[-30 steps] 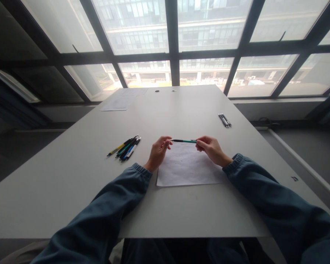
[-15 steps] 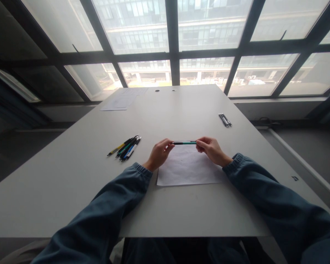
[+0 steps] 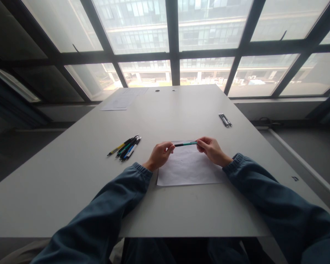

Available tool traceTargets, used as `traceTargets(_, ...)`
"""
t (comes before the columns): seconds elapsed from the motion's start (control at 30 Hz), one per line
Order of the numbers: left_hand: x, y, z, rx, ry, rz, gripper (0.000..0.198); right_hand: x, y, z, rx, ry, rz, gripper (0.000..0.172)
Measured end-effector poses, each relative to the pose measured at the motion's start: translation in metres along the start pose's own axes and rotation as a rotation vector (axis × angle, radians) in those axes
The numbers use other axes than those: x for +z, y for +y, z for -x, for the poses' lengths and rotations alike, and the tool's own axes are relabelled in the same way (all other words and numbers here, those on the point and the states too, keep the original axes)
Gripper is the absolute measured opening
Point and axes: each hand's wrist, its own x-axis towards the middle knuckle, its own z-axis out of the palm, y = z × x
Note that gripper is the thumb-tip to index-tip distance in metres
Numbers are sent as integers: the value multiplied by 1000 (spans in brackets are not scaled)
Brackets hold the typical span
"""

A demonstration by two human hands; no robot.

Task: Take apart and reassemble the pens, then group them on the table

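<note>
A green and black pen (image 3: 186, 144) is held almost level between my two hands, over the far part of a white sheet of paper (image 3: 189, 168). My left hand (image 3: 160, 154) pinches its black end, the fingertips covering the tip. At the clip end, my right hand (image 3: 211, 148) is closed on the pen with thumb and fingers. Left of my left hand lies a loose bunch of several pens (image 3: 125, 147), among them yellow, green, blue and black ones.
Several dark and grey pens (image 3: 225, 120) lie side by side near the table's right edge. More paper sheets (image 3: 118, 99) rest at the far left of the white table (image 3: 79, 190). Large windows (image 3: 140, 29) rise behind it. A small dark mark (image 3: 295, 178) is at the right edge.
The pen has tilted slightly, its black end in my left hand dipping a little lower. Both hands keep their grip, and everything else stays in place.
</note>
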Motion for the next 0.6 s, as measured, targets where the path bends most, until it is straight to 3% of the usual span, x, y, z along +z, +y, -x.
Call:
traceTargets(0.37,3,-7,2,-66,-19,88,66,-1,3,0,-21,-29,20,38)
traceTargets(0.6,3,-10,1,-47,1,77,65,-1,4,-1,-30,-5,23,36)
